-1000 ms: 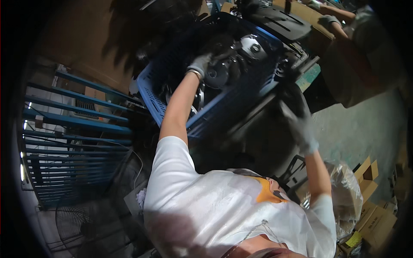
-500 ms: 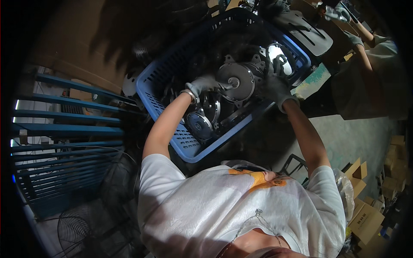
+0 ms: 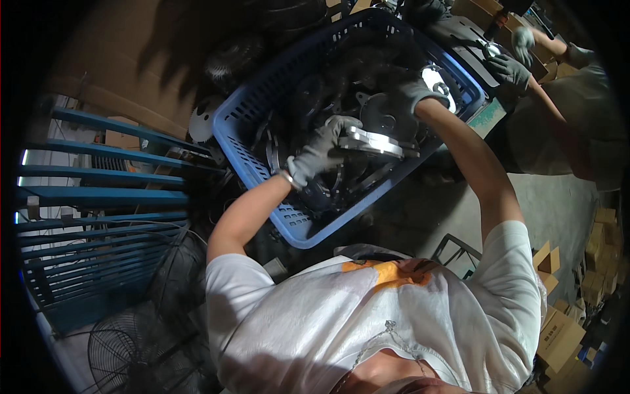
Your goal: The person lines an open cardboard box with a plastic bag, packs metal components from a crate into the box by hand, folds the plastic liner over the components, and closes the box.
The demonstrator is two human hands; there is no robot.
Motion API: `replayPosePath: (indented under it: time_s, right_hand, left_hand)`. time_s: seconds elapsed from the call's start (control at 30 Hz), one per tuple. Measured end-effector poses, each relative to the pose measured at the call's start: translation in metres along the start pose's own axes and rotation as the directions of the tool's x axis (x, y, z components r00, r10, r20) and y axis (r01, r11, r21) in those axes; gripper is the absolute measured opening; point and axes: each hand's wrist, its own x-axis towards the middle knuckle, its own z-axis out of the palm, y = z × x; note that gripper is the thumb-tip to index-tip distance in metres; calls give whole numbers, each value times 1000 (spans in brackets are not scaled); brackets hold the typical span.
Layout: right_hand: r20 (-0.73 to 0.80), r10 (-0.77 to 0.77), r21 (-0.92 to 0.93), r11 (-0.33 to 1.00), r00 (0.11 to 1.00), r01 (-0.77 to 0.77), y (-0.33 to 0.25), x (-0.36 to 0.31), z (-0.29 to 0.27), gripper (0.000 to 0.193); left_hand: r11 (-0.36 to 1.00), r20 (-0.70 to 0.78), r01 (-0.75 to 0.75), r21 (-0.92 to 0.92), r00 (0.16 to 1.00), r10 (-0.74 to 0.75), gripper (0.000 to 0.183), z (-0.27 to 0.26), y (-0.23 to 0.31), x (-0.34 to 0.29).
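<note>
My left hand (image 3: 323,146), in a grey glove, is closed on the edge of a round metal motor cover (image 3: 375,142). The cover is tilted nearly edge-on above other parts, its rim shining. My right hand (image 3: 415,93), also gloved, reaches deeper into the blue plastic basket (image 3: 315,238); its fingers are lost in shadow, so I cannot tell whether it grips anything. Next to it lies a bright, flat-faced metal part (image 3: 436,84). A dark round disc (image 3: 382,113) with lugs rests between my hands. Several similar round parts fill the basket, dim and partly hidden.
A blue slatted rack (image 3: 105,196) stands at the left, with a wire fan guard (image 3: 115,348) below it. At the upper right a co-worker's gloved hands (image 3: 512,71) work beside a metal plate (image 3: 459,41). Cardboard boxes (image 3: 559,338) are stacked at the lower right.
The round cover that faced up between my hands is gone from there; my left hand now holds a cover tilted edge-on. My right hand has moved farther into the basket.
</note>
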Motion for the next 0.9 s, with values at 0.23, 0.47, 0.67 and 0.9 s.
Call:
replayPosePath:
  time_s: [0.23, 0.47, 0.67, 0.9]
  right_hand:
    - [196, -89, 55, 995, 977, 79, -21, 10, -21, 51]
    - [4, -242, 138, 961, 970, 239, -47, -3, -71, 40]
    - [295, 43, 937, -206, 955, -280, -103, -37, -44, 22]
    - [96, -463, 942, 328, 881, 70, -202, -79, -23, 48]
  left_hand:
    - [899, -482, 178, -401, 793, -372, 41, -61, 112, -94]
    - [664, -478, 394, -636, 473, -740, 43, -47, 162, -209]
    - [205, -262, -165, -965, 673, -692, 33, -9, 131, -255]
    - [409, -284, 53, -911, 637, -717, 74, -26, 179, -214]
